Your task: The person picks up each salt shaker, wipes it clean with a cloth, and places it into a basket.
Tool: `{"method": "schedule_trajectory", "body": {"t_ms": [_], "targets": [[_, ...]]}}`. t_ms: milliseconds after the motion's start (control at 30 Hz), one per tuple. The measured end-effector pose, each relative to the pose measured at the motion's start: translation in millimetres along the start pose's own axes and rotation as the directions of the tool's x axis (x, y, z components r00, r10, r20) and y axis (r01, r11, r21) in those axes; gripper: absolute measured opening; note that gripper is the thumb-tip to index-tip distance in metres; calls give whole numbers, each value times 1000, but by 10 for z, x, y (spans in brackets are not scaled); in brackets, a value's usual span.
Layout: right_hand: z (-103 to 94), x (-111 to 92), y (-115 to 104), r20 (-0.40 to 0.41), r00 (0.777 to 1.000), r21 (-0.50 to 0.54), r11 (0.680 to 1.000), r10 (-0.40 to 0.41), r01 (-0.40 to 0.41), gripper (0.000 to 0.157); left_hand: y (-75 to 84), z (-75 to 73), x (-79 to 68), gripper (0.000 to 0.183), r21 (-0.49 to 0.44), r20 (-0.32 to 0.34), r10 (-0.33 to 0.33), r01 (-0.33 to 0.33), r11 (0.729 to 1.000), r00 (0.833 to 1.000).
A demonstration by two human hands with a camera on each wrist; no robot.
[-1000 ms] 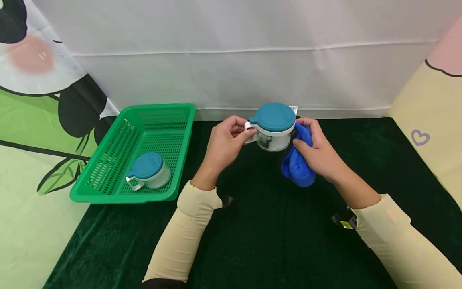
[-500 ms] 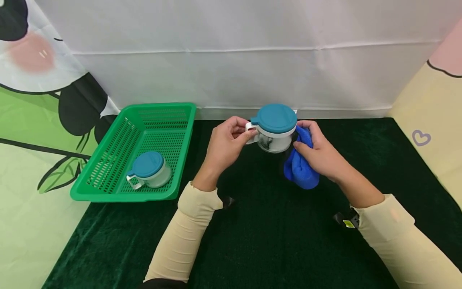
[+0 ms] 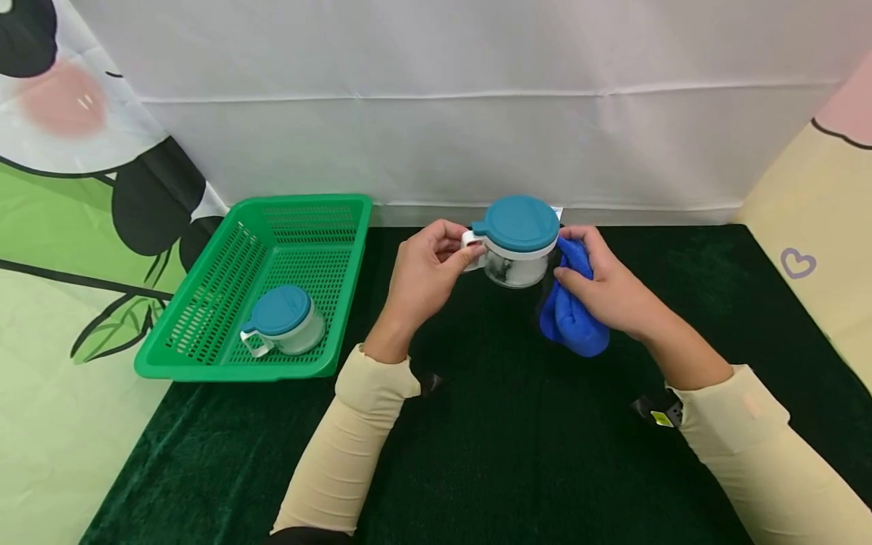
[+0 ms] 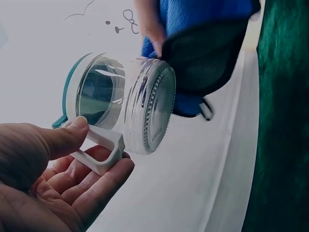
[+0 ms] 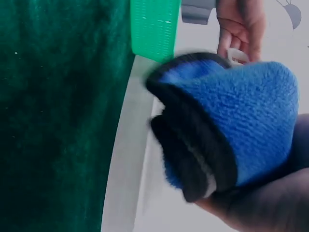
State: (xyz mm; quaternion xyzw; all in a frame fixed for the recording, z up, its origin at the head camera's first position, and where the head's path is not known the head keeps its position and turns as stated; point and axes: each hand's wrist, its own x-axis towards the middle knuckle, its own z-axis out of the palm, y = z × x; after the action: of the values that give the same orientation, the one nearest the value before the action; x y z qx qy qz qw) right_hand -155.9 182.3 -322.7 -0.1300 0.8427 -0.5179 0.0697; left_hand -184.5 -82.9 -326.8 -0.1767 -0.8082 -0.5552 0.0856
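The left hand (image 3: pixel 422 276) pinches the handle (image 4: pixel 110 135) of a jar (image 3: pixel 519 231). The right hand (image 3: pixel 606 288) grips a blue cloth (image 3: pixel 575 322) at the jar's four o'clock. At nine o'clock, a green basket (image 3: pixel 232 372) holds another jar (image 3: pixel 281 312).

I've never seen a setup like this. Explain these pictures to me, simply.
There is no machine here: a person is working with two bare hands. The wide picture comes from a camera worn on the head, looking forward and down. The other two come from cameras on the wrists, each looking at that hand's work.

The left hand pinches the white handle of a clear jar with a blue lid, holding it up. The right hand grips a blue cloth beside it.

On the dark green covering stands a green basket, and a similar lidded jar sits inside it.
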Motion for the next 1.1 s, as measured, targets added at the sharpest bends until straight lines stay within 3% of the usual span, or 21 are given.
{"method": "schedule_trajectory", "body": {"t_ms": [100,233,333,500,600,700,800,867,1100], "targets": [[-30,-3,-31,-2,1000,-15,1000,-2,2,55,-18,-2,-6,19,2,5,0,0,1000,1000],[-51,4,-113,-141,983,38,992,-115,122,50,-10,5,-13,20,-2,23,-3,3,1000,1000],[-38,20,-125,-178,971,64,983,-158,172,49,-2,-3,-12,19,-9,24,-1,2,1000,1000],[-13,28,-27,-35,999,47,998,-30,32,55,17,-31,-1,19,-18,15,10,-9,1000,1000],[-20,6,20,27,999,6,999,32,-32,58,13,-33,-9,19,-18,24,3,-3,1000,1000],[-28,-30,3,-41,999,22,999,-24,25,56,7,-14,-28,19,-19,37,0,1,1000,999],[-17,-54,-47,-157,981,41,992,-113,121,52,2,7,-38,19,-25,41,7,-6,1000,999],[4,-48,-44,-183,972,49,986,-148,159,51,17,3,-38,19,-30,36,9,-8,1000,999],[21,-69,69,-3,1000,16,1000,-14,14,57,45,-27,-30,19,-24,25,2,-1,1000,1000]]}}
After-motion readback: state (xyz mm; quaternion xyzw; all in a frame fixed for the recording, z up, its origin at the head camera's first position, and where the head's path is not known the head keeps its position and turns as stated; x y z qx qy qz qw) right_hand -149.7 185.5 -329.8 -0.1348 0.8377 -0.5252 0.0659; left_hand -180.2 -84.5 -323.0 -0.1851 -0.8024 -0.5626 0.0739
